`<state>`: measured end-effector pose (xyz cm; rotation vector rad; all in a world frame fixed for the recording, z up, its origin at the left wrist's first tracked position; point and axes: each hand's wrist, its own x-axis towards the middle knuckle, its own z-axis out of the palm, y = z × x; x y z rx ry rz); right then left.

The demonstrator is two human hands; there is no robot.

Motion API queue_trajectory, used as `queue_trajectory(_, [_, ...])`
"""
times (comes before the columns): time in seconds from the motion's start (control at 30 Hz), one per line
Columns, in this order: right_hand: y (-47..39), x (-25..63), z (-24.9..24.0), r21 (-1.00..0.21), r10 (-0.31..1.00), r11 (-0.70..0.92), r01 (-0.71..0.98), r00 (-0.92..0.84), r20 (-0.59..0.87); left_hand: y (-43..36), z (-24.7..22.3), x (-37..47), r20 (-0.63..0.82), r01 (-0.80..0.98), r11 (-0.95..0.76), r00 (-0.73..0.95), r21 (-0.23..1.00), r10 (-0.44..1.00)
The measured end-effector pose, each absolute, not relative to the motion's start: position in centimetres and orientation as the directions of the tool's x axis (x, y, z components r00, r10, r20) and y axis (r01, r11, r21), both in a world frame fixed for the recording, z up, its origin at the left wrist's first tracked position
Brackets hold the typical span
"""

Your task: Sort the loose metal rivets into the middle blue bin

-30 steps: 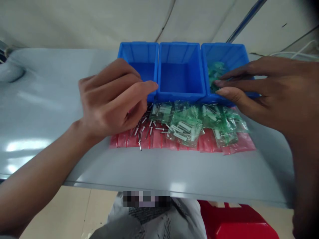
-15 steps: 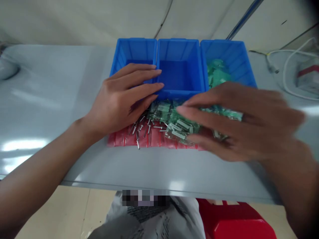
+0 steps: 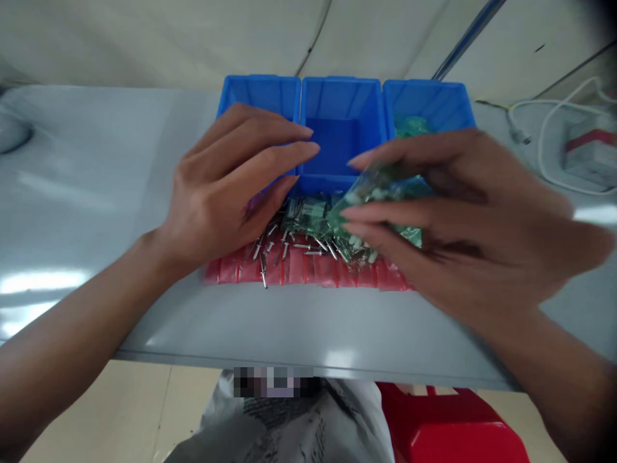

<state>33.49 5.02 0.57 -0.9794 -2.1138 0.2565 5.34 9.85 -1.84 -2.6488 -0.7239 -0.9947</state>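
Observation:
My left hand [image 3: 231, 180] hovers at the front of the left blue bin [image 3: 263, 90], fingers apart, nothing in it. My right hand [image 3: 463, 218] has its thumb and fingers around a clear-green plastic bag [image 3: 359, 212] with small white parts inside, lifted off the pile. Below the hands, loose silver rivets [image 3: 284, 247] and another green bag [image 3: 308, 212] rest on a row of red bags [image 3: 299, 270]. The middle blue bin [image 3: 337, 141] shows a bare bottom. Green bags [image 3: 412, 125] lie in the right blue bin [image 3: 429, 96], partly hidden by my right hand.
The bins stand at the back of a grey table [image 3: 241, 321], near the wall. At the right are a white cable [image 3: 542, 135] and a white and red box [image 3: 592, 148]. A red stool [image 3: 453, 424] stands below the front edge.
My right hand has closed on the green bag and raised it from the pile, its wrist turning. My left hand has shifted slightly left, its fingers a little more raised.

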Motion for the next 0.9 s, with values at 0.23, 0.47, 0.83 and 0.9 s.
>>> queue_trajectory(0.23, [4.9,33.0,-0.1,-0.819,0.860,0.486,0.304,-0.332,0.387,7.7,-1.6,6.6,0.706,0.539,-0.838,0.627,-0.088,0.329])
queue_trajectory(0.47, [4.9,32.5,0.0,-0.754,0.862,0.497,0.429,-0.150,0.484,7.4,-1.7,7.2,0.746,0.524,-0.847,0.527,0.091,0.406])
queue_trajectory(0.83, [5.2,32.3,0.9,-0.962,0.955,0.257,0.096,-0.177,0.237,7.9,-2.2,6.8,0.808,0.536,-0.843,0.516,-0.048,0.283])
queue_trajectory(0.9, [5.2,32.5,0.8,-0.965,0.942,0.262,0.029,-0.222,0.250,7.9,-1.9,6.7,0.807,0.509,-0.861,0.510,-0.004,0.298])
